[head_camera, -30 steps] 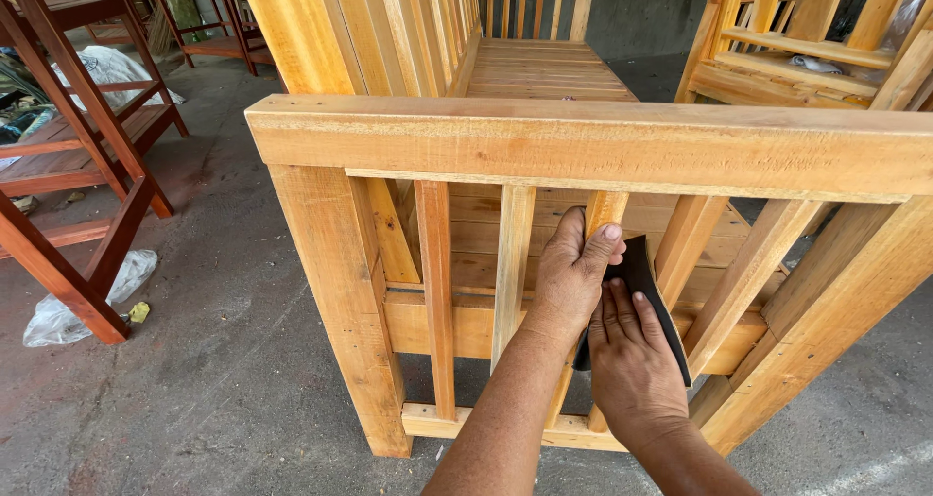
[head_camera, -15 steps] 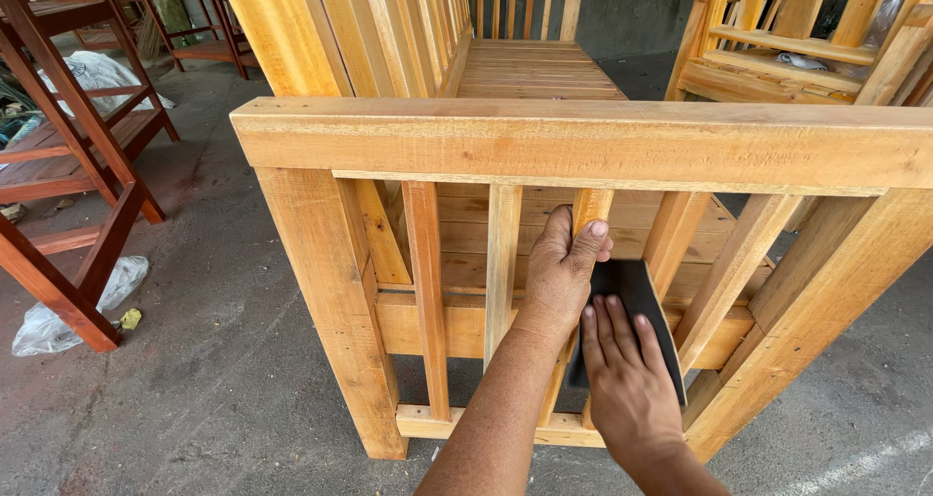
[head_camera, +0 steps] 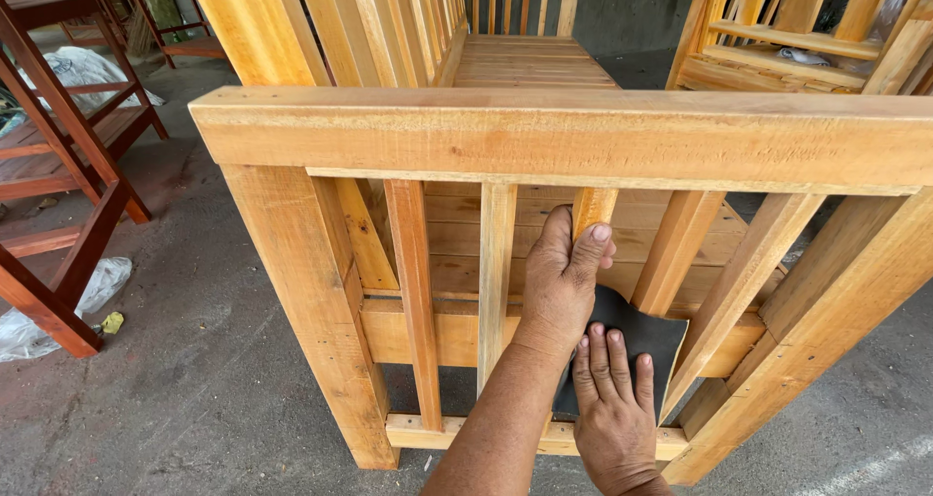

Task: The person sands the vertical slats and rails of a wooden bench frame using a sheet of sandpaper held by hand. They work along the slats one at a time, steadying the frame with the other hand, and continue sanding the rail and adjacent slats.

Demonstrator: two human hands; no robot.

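A bare wooden bench stands end-on before me, its armrest rail (head_camera: 583, 136) running across the view with several upright slats below it. My left hand (head_camera: 562, 287) wraps around one slat (head_camera: 593, 207), thumb on its right face. Just below, my right hand (head_camera: 612, 413) lies flat with fingers pointing up, pressing a dark sheet of sandpaper (head_camera: 646, 336) against the lower part of the same slat. The sheet sticks out to the right of the slat.
The bench's corner post (head_camera: 311, 311) stands to the left, on a grey concrete floor (head_camera: 194, 399). Red-brown wooden frames (head_camera: 58, 166) and a plastic bag (head_camera: 97, 287) are at the left. More bare wooden furniture (head_camera: 807, 39) stands at the back right.
My right hand has slid down the slat with the sandpaper. My left hand keeps its hold on the slat. The view has shifted slightly.
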